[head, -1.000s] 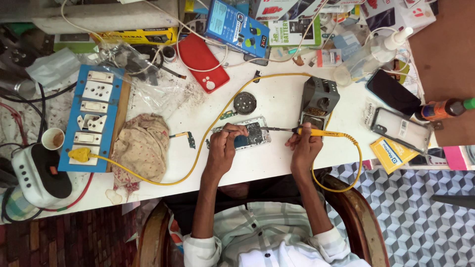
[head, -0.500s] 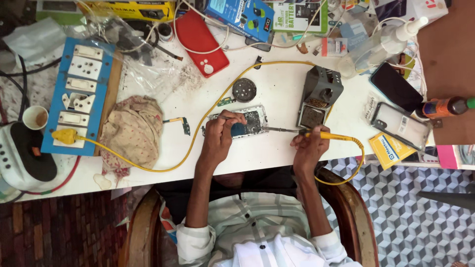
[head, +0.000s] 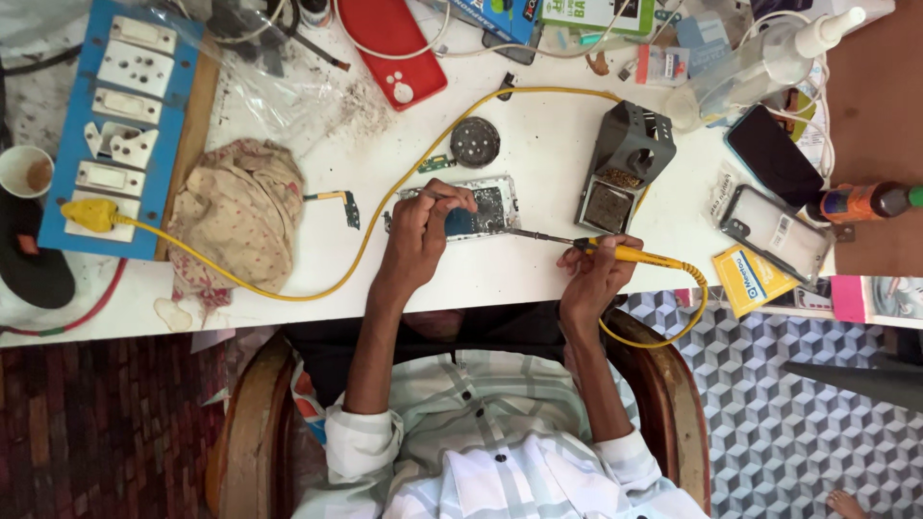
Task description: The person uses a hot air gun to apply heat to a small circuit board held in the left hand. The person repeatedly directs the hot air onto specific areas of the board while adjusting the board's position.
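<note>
An opened phone [head: 490, 207] with its inner board showing lies on the white table [head: 538, 279]. My left hand [head: 421, 235] rests on its left half, fingers pinched on a thin metal tool [head: 428, 194]. In my right hand [head: 596, 279] is a yellow-handled soldering iron [head: 625, 254], held like a pen. Its metal tip [head: 524, 232] points left and reaches the phone's lower right corner. The iron's yellow cable [head: 370, 223] loops off the table edge, crosses the table and ends at a yellow plug [head: 91, 213].
A grey soldering stand [head: 627, 161] sits right of the phone, and a round grey disc [head: 475, 141] behind it. To the left are a crumpled cloth [head: 240, 216], a blue switchboard [head: 115, 125] and a cup [head: 24, 171]. A red case [head: 394, 48], spray bottle [head: 760, 62] and phones [head: 774, 159] lie behind and to the right.
The view has shifted, so the table sits higher in the frame. Both hands stay at the opened phone, the iron's tip still at its right side.
</note>
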